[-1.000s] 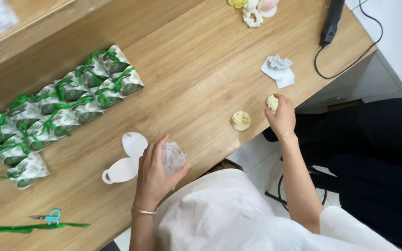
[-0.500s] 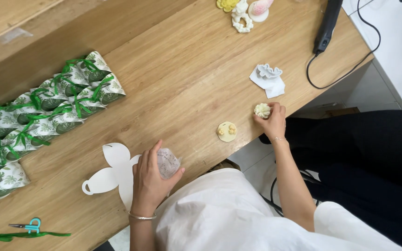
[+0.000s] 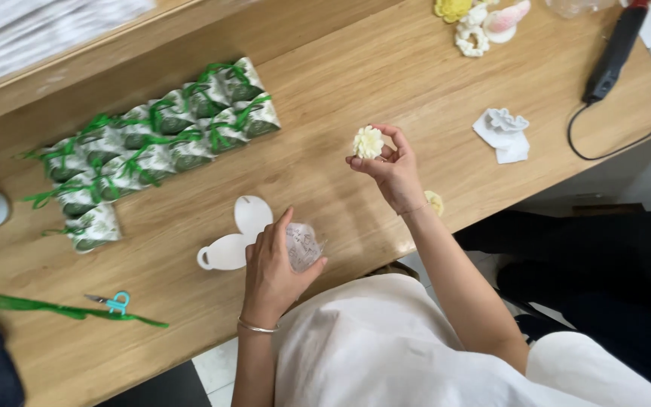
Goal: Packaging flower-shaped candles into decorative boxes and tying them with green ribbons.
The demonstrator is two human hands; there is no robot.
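Head view shows the right hand (image 3: 393, 169) pinching a pale flower (image 3: 368, 142) above the counter (image 3: 356, 68), right of the green-ribboned packets (image 3: 152, 143), while the left hand (image 3: 274, 271) grips a clear pouch (image 3: 304, 245) near the counter's front edge, below those packets.

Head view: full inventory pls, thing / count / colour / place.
wrapped packets: about a dozen, white with green ribbon, two rows at the table's left
paper cutout: one, white, beside the left hand
scissors: one, blue handles, near edge, left
loose ribbon: one, green, by the scissors
small flowers: a few, yellow, white, pink, far right
white mould pieces: a small pile, right
corded tool: one, black, far right
yellow flower: one, near edge, by the right wrist
table: wood
left hand: holds a clear wrapper
right hand: holds a cream flower
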